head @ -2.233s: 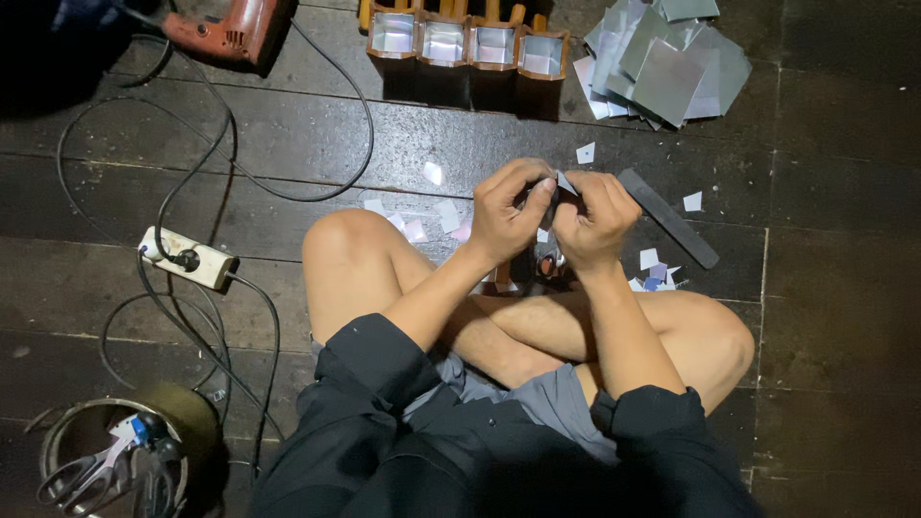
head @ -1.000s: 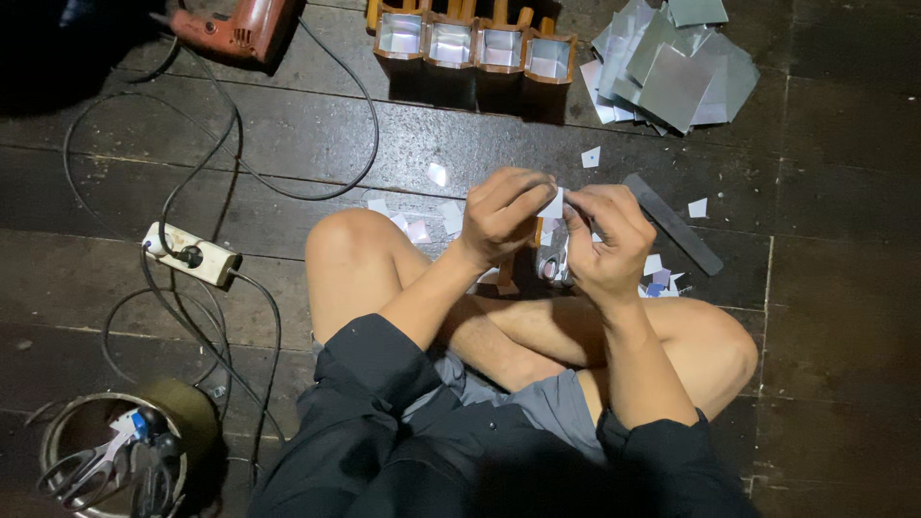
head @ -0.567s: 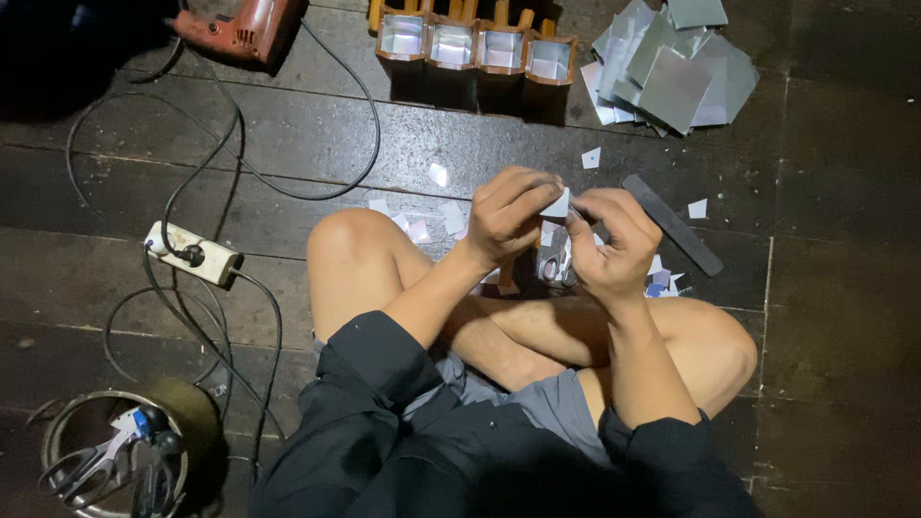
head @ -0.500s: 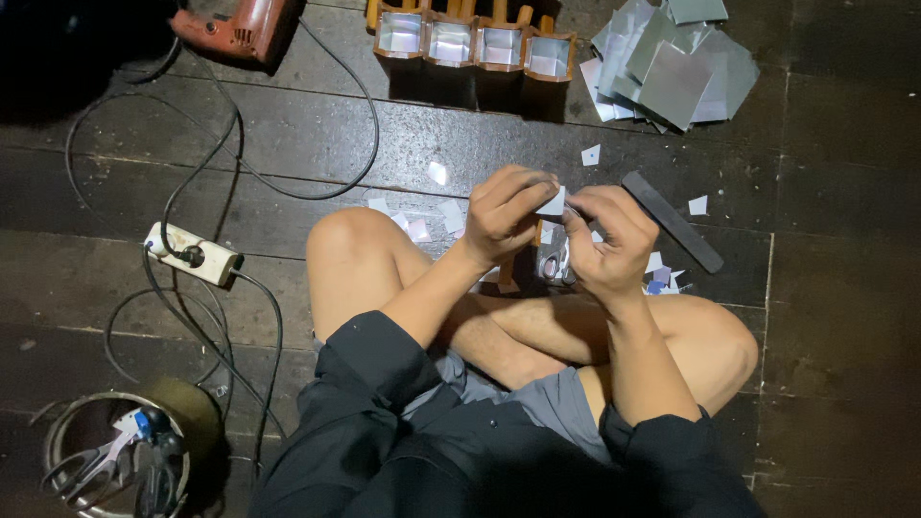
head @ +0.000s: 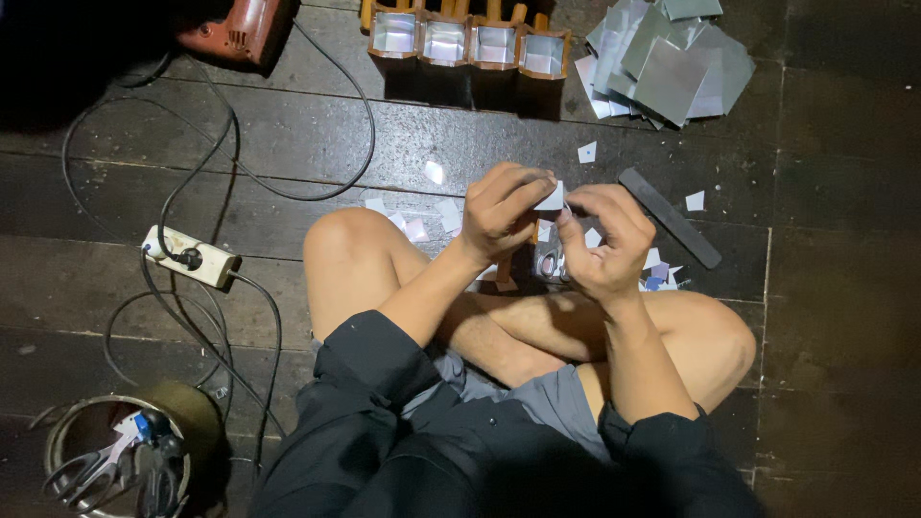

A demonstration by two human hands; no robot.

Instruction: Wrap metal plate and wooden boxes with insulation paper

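Observation:
I sit cross-legged on a dark wooden floor. My left hand (head: 501,209) and my right hand (head: 602,240) meet above my shins, both pinching a small pale piece of sheet (head: 552,198) between the fingertips. Just below the hands, scissors (head: 550,263) lie on the floor among several small pale offcuts (head: 422,223). A flat dark grey bar (head: 669,216) lies on the boards just right of my right hand.
A row of wooden-framed boxes with shiny linings (head: 468,40) stands at the top. A heap of grey sheets (head: 672,58) is top right. A red power tool (head: 236,29), cables and a white power strip (head: 190,257) lie left. A tin with tools (head: 115,464) is bottom left.
My hands stay together over my shins, working the small pale piece; the fingers shift slightly. Nothing else has moved.

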